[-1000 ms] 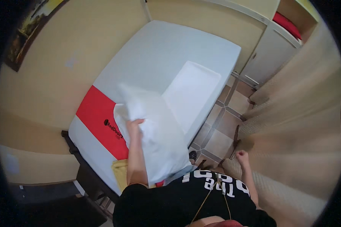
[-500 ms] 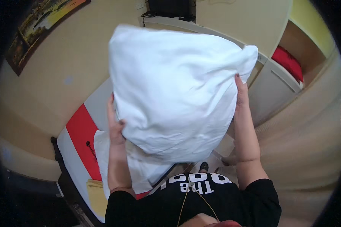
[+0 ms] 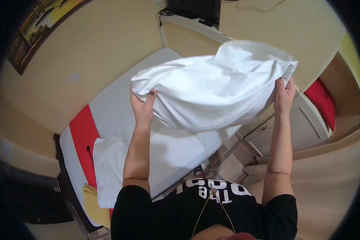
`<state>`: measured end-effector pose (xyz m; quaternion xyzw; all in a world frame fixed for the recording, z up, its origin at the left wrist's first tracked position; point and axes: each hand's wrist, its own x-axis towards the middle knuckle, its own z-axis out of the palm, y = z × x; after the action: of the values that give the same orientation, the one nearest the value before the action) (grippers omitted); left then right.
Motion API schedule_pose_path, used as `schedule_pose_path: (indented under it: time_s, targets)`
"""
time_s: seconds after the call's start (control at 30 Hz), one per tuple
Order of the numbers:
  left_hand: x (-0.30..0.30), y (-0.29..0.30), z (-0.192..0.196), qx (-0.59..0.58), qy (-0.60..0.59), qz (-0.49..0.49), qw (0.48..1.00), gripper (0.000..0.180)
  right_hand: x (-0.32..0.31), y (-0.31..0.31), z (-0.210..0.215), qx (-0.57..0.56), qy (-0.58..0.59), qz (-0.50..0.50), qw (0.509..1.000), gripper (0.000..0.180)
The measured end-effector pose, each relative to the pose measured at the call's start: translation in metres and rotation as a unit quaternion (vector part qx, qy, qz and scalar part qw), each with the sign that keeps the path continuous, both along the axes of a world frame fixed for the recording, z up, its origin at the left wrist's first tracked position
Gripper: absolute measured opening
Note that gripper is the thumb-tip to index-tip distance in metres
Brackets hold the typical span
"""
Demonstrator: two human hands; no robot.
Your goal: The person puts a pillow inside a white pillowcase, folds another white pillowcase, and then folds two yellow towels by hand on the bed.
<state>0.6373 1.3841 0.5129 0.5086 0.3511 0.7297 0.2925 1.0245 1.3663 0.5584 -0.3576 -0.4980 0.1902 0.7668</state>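
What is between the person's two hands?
White bedding, held at either end by the left hand and right hand, as the head view shows.

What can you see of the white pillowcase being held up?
The white pillowcase looks like soft cloth, wrinkled, with a loose edge flaring at the upper right. It is held up, hiding part of the bed; the left hand grips its left end, the right hand its right end. How full it is, I cannot tell.
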Motion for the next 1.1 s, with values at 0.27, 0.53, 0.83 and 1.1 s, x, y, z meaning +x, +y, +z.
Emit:
schedule_pose_path:
  time_s: [0.27, 0.53, 0.83, 1.1]
  targets:
    - [0.023, 0.094, 0.013, -0.066, 0.189, 0.115, 0.973, 0.015, 0.07, 0.076, -0.002, -0.223, 0.001, -0.085, 0.971, 0.012]
    - [0.025, 0.125, 0.056, 0.073, 0.207, -0.014, 0.975, 0.008, 0.071, 0.128, 0.018, -0.117, -0.006, -0.013, 0.993, 0.015]
    - [0.009, 0.083, 0.072, 0.023, 0.134, 0.12, 0.983, 0.018, 0.078, 0.127, 0.006, -0.066, 0.048, 0.066, 0.994, 0.015]
    - [-0.02, 0.079, -0.046, -0.564, 0.052, -0.132, 0.814, 0.025, 0.072, 0.168, -0.089, -0.516, -0.109, 0.302, 0.794, 0.024]
